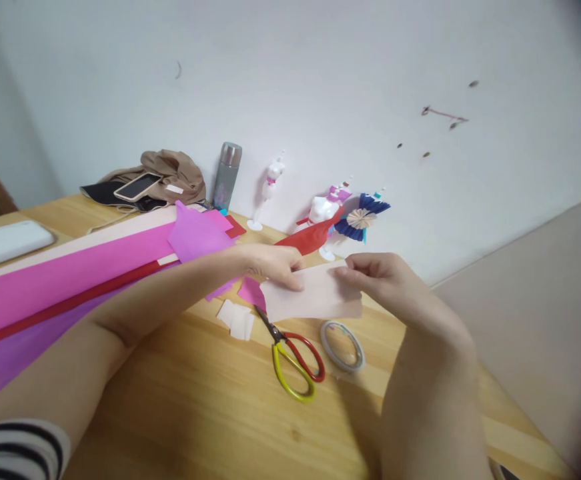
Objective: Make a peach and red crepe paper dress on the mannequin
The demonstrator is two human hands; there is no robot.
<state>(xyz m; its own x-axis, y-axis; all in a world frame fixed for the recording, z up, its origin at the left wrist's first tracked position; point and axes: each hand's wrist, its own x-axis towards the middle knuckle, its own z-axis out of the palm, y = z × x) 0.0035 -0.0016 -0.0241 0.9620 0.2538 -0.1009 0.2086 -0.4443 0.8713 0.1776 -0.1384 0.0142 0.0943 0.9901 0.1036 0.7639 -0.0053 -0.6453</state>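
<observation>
A pale pink sheet of paper (313, 297) is stretched between my two hands above the table. My left hand (277, 265) pinches its left side, thumb and fingers closed on it. At the upper right corner my right hand (377, 273) grips it between thumb and fingers. Below the sheet lie scissors (297, 367) with one red and one yellow handle, their blade tips near the paper's lower left edge. A roll of tape (343, 347) rests flat to their right. Small pale paper scraps (237, 320) lie left of the scissors.
Long sheets of magenta paper (80, 270) and purple paper (203, 233) cover the table's left. Small white mannequins (323, 209), a dark blue paper fan (353, 230) and a grey flask (227, 177) stand by the wall. A phone (137, 187) lies on brown cloth (177, 170).
</observation>
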